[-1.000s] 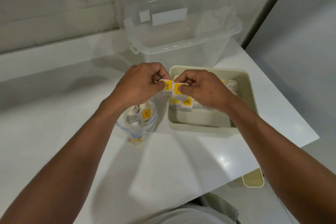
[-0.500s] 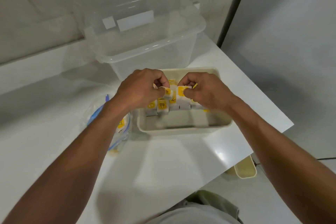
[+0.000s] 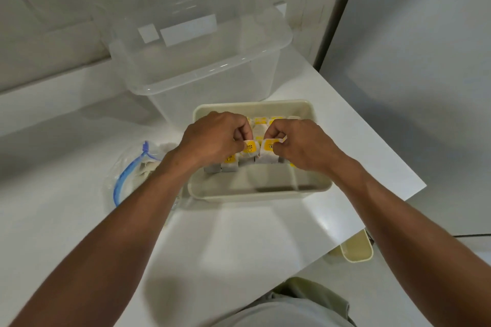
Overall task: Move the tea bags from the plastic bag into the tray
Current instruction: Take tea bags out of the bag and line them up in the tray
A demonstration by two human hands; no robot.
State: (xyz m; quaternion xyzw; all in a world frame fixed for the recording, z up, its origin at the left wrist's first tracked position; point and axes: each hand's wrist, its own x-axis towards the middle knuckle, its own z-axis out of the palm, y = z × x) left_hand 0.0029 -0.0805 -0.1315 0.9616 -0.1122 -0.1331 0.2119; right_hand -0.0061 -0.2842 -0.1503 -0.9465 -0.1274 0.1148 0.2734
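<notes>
Left hand [image 3: 212, 141], right hand [image 3: 301, 147] — fingers [image 3: 239, 144] each pinching a tea bag [image 3: 249, 148] in the tray [image 3: 255, 194].

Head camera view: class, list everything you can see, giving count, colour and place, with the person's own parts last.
Cream rectangular plastic tray: one, cream, on table, centre.
White tea bags with yellow labels: several, in rows in tray's far part; exact count hidden.
Clear plastic zip bag with blue seal: one, left of tray; contents blurred.
Clear plastic storage box: one, behind tray.
White table: one, bearing tray, bag, box.
Small cream plastic container: one, below table's right edge.
Left hand: over tray, pinching one tea bag.
Right hand: over tray, pinching another tea bag.
</notes>
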